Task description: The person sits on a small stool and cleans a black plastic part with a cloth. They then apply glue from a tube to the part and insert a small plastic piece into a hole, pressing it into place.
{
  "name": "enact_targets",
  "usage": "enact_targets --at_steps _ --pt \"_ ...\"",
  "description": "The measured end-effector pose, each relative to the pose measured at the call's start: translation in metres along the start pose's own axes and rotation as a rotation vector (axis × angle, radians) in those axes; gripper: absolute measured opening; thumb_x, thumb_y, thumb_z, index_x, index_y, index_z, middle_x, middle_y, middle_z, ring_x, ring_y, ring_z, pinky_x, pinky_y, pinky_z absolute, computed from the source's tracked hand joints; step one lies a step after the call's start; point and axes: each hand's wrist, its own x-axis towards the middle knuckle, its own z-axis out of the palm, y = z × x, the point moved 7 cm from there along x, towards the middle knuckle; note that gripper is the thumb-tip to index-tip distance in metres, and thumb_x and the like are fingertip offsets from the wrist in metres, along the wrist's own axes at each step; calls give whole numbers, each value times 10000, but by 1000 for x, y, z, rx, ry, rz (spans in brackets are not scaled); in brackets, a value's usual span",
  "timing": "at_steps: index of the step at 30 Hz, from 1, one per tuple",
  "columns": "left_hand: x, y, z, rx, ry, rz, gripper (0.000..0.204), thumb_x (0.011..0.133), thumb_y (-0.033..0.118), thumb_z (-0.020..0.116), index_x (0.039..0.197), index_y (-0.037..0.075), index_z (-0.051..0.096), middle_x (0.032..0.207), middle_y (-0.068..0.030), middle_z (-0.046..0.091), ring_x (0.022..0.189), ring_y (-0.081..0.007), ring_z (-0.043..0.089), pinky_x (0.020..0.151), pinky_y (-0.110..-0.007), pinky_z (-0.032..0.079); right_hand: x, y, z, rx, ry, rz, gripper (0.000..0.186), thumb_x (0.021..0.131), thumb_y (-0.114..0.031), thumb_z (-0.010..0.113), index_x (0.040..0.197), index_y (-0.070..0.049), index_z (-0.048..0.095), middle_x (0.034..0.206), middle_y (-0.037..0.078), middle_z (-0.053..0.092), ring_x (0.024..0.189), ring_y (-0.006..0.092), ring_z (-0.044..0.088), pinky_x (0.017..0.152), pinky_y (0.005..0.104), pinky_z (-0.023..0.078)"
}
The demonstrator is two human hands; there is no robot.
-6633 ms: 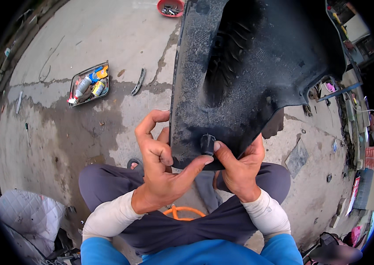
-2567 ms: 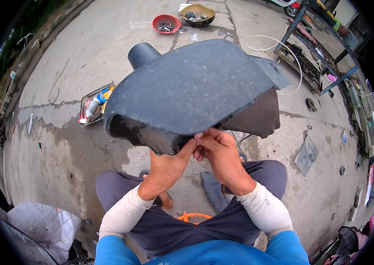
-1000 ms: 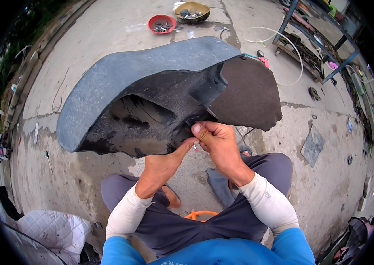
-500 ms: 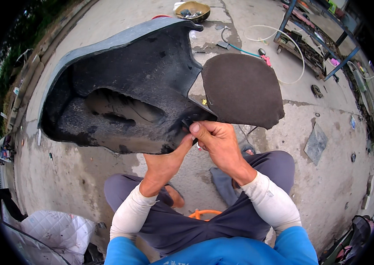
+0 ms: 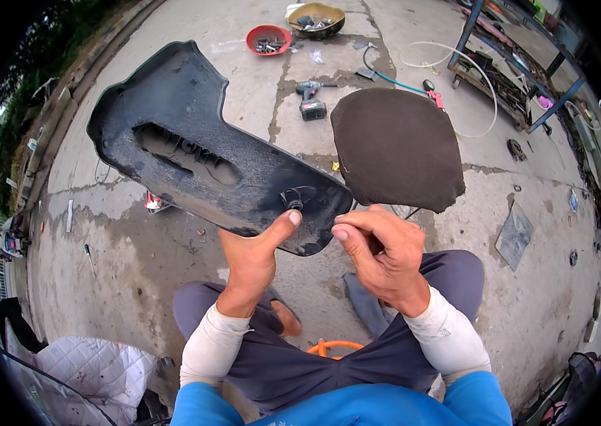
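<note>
A black plastic moulded panel (image 5: 243, 167), hollow side toward me, slants across the view with its narrow end close to my hands. My left hand (image 5: 250, 259) grips its near edge, thumb on the inner face beside a small black clip-like fitting (image 5: 293, 198) and fingers hidden underneath. Just off the narrow end is my right hand (image 5: 385, 252), thumb and forefinger pinched together at the panel's rim. Whether a small piece sits between those fingertips I cannot make out. Beyond the right hand is a rounded dark brown pad (image 5: 398, 148).
On the concrete lie a cordless drill (image 5: 311, 101), a screwdriver (image 5: 91, 260) and a grey flat piece (image 5: 513, 236). Farther off are a red bowl (image 5: 268, 31) and yellowish bowl (image 5: 329, 13) of small parts, a hose with a red-handled gauge (image 5: 434, 98) and a blue metal rack (image 5: 465, 32).
The panel has tipped flatter, uncovering the drill and red bowl behind it. My right hand has moved right, off the fitting; my left thumb now rests beside it.
</note>
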Motion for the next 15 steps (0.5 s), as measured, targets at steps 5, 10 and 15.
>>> enact_targets --at_steps 5,10,15 --pt "-3 -13 0 -124 -26 -122 462 809 -88 750 1245 -15 616 1186 -97 678 1083 -196 667 983 -349 518 21 11 -7 -71 195 73 357 833 -56 820 1149 3 664 1019 109 697 811 238 691 680 338 531" --pt "-10 -19 8 -183 -74 -209 527 803 -82 746 1297 -7 579 1218 -106 664 1117 -221 664 1002 -362 520 10 41 22 236 -186 426 299 874 -72 774 1128 30 654 1015 203 742 889 301 749 748 377 543" --pt "-15 -17 14 -209 -74 -222 528 794 -70 756 1290 -11 582 1208 -108 666 1103 -218 666 994 -361 520 9 39 19 186 -109 417 216 870 -73 779 1011 29 652 880 172 728 763 242 722 679 357 526"
